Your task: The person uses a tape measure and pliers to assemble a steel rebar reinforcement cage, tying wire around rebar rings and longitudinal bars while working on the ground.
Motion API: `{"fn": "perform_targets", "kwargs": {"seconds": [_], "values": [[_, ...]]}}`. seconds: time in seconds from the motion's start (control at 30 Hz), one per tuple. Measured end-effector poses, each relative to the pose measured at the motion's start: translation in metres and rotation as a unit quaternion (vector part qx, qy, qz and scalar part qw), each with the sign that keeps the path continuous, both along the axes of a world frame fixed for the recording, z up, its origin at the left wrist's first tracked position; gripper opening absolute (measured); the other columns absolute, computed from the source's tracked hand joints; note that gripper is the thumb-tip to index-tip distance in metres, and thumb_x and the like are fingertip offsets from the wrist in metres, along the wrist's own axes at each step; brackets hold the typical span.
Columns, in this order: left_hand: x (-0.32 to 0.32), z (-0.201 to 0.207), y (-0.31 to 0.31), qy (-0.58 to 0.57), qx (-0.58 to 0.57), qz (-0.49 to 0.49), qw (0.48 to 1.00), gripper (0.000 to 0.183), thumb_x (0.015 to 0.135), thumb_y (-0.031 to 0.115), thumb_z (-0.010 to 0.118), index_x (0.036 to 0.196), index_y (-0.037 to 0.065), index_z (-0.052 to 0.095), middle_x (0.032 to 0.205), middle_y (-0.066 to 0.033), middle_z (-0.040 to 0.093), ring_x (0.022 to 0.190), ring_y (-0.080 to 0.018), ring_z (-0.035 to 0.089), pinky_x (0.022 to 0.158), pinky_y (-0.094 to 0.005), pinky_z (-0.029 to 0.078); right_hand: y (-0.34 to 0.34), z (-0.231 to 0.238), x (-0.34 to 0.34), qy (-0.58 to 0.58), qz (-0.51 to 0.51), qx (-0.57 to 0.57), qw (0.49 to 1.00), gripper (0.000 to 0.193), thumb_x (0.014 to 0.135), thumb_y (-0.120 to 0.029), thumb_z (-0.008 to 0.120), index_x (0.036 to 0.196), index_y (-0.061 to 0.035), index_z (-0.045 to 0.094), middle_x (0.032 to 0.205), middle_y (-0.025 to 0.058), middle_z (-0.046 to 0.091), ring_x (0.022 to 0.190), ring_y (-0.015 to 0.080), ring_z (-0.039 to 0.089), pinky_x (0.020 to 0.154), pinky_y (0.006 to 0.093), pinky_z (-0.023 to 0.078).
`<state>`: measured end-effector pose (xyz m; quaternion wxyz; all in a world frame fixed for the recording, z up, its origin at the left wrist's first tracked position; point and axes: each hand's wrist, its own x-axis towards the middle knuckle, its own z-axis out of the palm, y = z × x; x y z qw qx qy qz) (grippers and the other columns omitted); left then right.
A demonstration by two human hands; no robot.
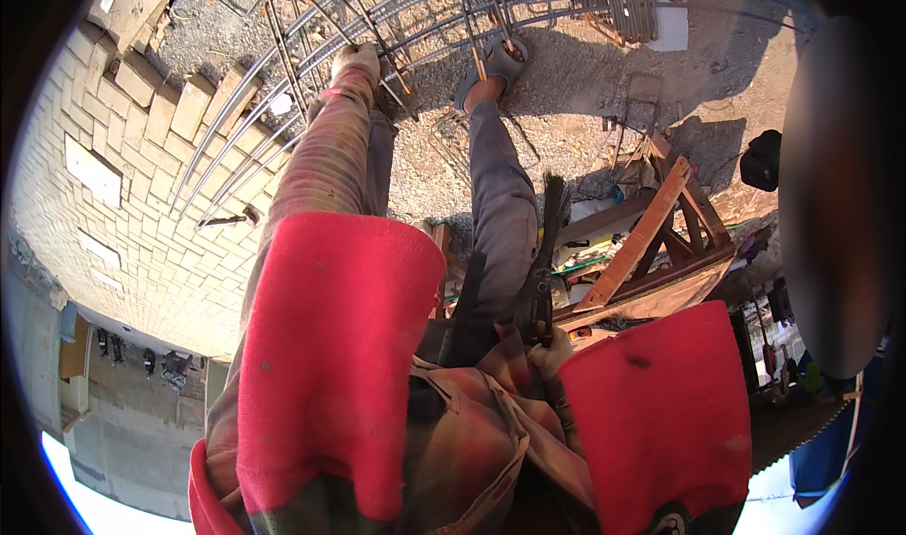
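Rebar cage (363, 18) stretches over gravel (415, 176). Left hand (356, 63) closed on cage's near side. Right hand (550, 354), bodyward of cage, at dark bundle (536, 299); cannot tell if gripping.

This looks like an open-air building site to me: a cage of steel bars (415, 18) spans the upper frame over sunlit gravel (566, 87). Tan brickwork (156, 219) fills the left, rough timber (635, 236) the right.
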<state>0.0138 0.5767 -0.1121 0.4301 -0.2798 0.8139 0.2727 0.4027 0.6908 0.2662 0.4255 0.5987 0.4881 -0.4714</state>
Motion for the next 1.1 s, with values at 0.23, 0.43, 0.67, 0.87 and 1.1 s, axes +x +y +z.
{"fn": "perform_targets", "kwargs": {"seconds": [0.23, 0.43, 0.67, 0.87, 1.1], "values": [[-0.011, -0.039, -0.030, -0.014, -0.057, -0.133, 0.989, 0.043, 0.075, 0.035, 0.059, 0.107, 0.006, 0.061, 0.103, -0.0145, 0.065, 0.096, -0.0275, 0.061, 0.085, -0.0334, 0.045, 0.013, -0.004, -0.014, -0.033, -0.073, -0.085, 0.993, 0.030, 0.063, -0.008, 0.058, 0.091, 0.0011, 0.062, 0.073, 0.0067, 0.062, 0.064, 0.0143, 0.058, 0.058, 0.0268, 0.046], [-0.017, -0.049, -0.014, -0.061, -0.024, -0.190, 0.980, 0.048, 0.069, 0.035, 0.069, 0.105, 0.005, 0.064, 0.103, -0.0142, 0.065, 0.096, -0.0258, 0.061, 0.088, -0.0329, 0.045, 0.032, -0.003, -0.056, -0.038, -0.131, -0.151, 0.979, 0.029, 0.064, -0.003, 0.054, 0.091, 0.0016, 0.061, 0.074, 0.0047, 0.062, 0.064, 0.0105, 0.056, 0.056, 0.0254, 0.045], [-0.002, -0.022, 0.053, 0.036, 0.019, -0.115, 0.992, 0.052, 0.064, 0.031, 0.075, 0.104, 0.001, 0.059, 0.092, -0.0136, 0.066, 0.088, -0.0232, 0.063, 0.082, -0.0319, 0.047, 0.020, -0.014, -0.029, 0.001, -0.180, -0.106, 0.978, 0.032, 0.064, 0.001, 0.055, 0.094, 0.0008, 0.062, 0.079, 0.0047, 0.063, 0.064, 0.0104, 0.056, 0.055, 0.0233, 0.044], [0.003, -0.007, 0.137, -0.020, 0.088, -0.120, 0.989, 0.072, 0.060, 0.036, 0.078, 0.115, -0.002, 0.052, 0.116, -0.0225, 0.056, 0.109, -0.0301, 0.056, 0.094, -0.0356, 0.042, 0.018, -0.017, 0.003, -0.009, -0.133, -0.096, 0.986, 0.031, 0.064, -0.001, 0.056, 0.094, 0.0010, 0.061, 0.080, 0.0043, 0.062, 0.067, 0.0102, 0.056, 0.058, 0.0231, 0.044], [0.016, -0.019, 0.228, -0.079, 0.006, -0.040, 0.996, 0.076, 0.070, 0.050, 0.066, 0.126, 0.001, 0.046, 0.124, -0.0187, 0.051, 0.115, -0.0291, 0.047, 0.099, -0.0358, 0.034, 0.030, -0.019, -0.025, -0.025, -0.156, -0.118, 0.980, 0.026, 0.064, -0.003, 0.053, 0.088, 0.0007, 0.059, 0.068, 0.0037, 0.059, 0.056, 0.0114, 0.055, 0.051, 0.0243, 0.044]]}}
